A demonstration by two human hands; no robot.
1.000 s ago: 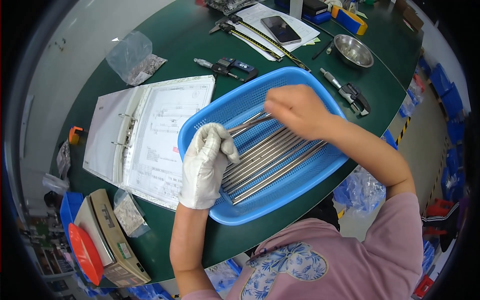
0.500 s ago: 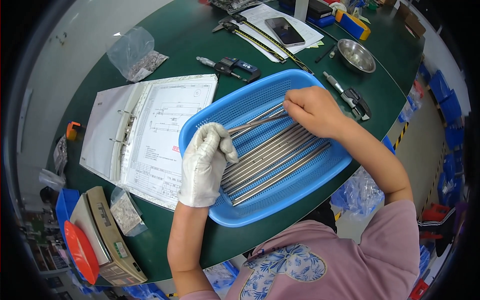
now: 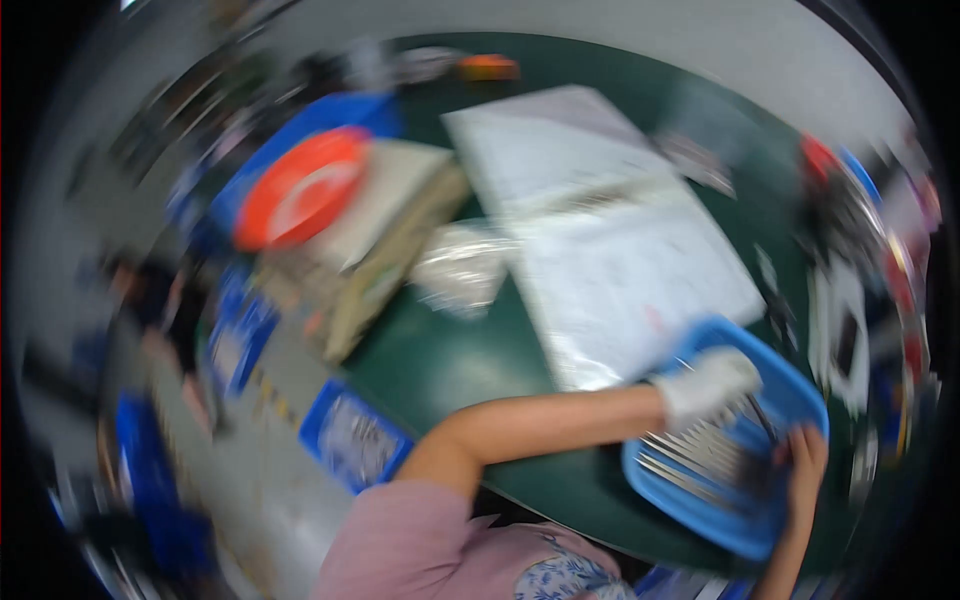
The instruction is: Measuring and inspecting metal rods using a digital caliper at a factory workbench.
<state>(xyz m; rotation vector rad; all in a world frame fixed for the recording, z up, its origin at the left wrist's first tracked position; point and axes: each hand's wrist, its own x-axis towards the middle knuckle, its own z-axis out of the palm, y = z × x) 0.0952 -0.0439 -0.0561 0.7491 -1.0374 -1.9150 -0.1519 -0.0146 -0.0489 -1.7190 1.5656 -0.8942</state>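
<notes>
A blue perforated plastic basket (image 3: 802, 385) is at the lower right, with several slim metal rods (image 3: 690, 468) lying in it. My left hand (image 3: 715, 385), in a white glove, is closed over the basket's left side. From it a metal rod (image 3: 762, 418) slants above the others toward my bare right hand (image 3: 806, 458), whose fingers are closed at the rod's other end near the basket's right side. Motion blur softens the whole picture and hides the exact finger positions.
An open ring binder (image 3: 620, 260) lies beyond the basket on the green table (image 3: 440, 350). Left of it are a plastic bag (image 3: 462, 265) and a beige scale (image 3: 400, 240) near an orange-red dish (image 3: 300, 195). Blue bins (image 3: 355, 435) and a person (image 3: 165, 310) are further left.
The whole view has swung to the left, so the basket and hands now appear at the lower right. Both hands still hold the rod over the basket.
</notes>
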